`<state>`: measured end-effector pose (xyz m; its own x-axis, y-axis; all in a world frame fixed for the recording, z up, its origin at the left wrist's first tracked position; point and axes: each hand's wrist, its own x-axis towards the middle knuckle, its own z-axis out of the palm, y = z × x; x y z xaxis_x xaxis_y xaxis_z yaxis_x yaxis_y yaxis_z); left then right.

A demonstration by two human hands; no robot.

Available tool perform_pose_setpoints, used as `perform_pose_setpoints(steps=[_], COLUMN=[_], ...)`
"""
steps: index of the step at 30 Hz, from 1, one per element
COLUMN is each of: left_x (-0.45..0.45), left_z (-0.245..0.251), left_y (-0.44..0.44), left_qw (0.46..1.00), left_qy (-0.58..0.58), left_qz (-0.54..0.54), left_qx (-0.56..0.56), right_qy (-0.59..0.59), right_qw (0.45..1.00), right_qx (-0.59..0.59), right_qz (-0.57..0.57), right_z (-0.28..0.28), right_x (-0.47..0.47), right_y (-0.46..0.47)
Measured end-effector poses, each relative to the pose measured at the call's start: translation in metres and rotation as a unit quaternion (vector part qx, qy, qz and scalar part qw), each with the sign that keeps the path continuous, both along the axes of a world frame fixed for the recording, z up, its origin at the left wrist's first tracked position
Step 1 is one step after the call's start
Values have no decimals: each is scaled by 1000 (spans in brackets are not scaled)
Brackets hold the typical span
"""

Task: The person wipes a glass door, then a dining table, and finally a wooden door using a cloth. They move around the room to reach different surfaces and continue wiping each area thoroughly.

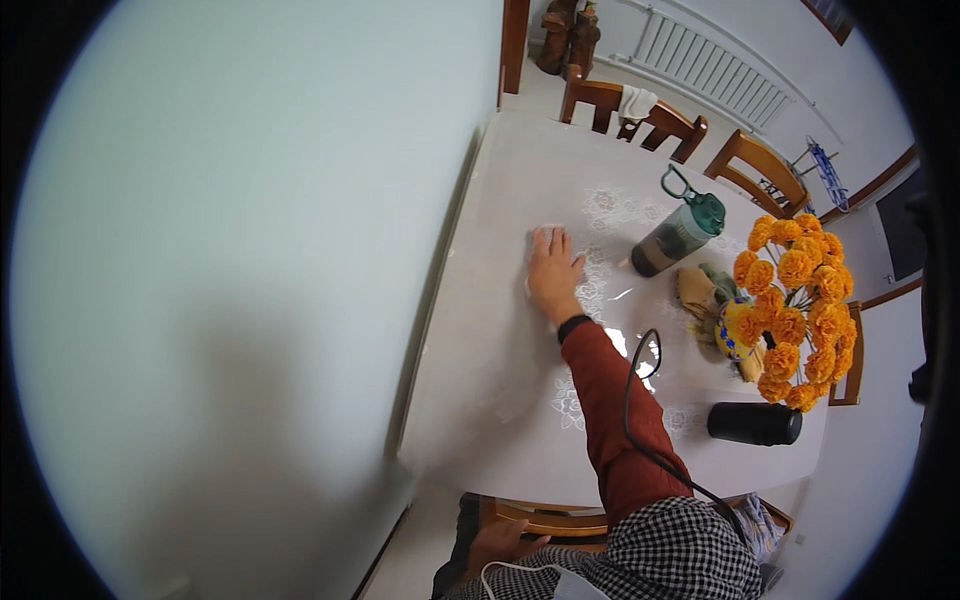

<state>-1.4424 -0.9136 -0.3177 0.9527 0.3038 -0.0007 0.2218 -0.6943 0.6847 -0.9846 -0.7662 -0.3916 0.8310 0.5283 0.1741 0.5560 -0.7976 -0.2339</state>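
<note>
My right hand (555,277) lies palm down on a pale cloth (553,228), pressing it against the dining table (480,360). Most of the cloth is hidden under my fingers and palm. A dark band circles that wrist, below a red sleeve. My left hand (501,541) is low in the picture, by the back of a wooden chair (551,517); whether its fingers grip the chair is unclear. To the right of my right hand stands a drink bottle (675,232) with a green lid and dark contents.
A vase (733,330) of orange flowers (795,300) stands on the right, beside a brown and green item (697,291). Nearer me is a black cylindrical container (754,424). A black cable (637,442) hangs over my arm. The wall (262,225) borders the table's left; chairs (761,169) stand beyond.
</note>
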Motion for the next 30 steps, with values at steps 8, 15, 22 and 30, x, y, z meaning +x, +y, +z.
perform_pose_setpoints(steps=[8,15,22,30], left_x=[9,12,16,13], left_z=[24,39,49,39], left_y=[6,1,-6,-15], left_qw=[995,994,995,989], left_qy=[91,102,56,50], left_qz=[-25,20,75,119], left_qx=[-4,33,44,65], right_qy=[88,24,31,101], right_qw=[921,992,983,964], right_qx=[89,99,31,51], right_qz=[368,68,-179,240], right_z=[-3,1,-6,-8], right_x=[-147,-40,-39,-182], right_y=[-10,-136,-239,-151])
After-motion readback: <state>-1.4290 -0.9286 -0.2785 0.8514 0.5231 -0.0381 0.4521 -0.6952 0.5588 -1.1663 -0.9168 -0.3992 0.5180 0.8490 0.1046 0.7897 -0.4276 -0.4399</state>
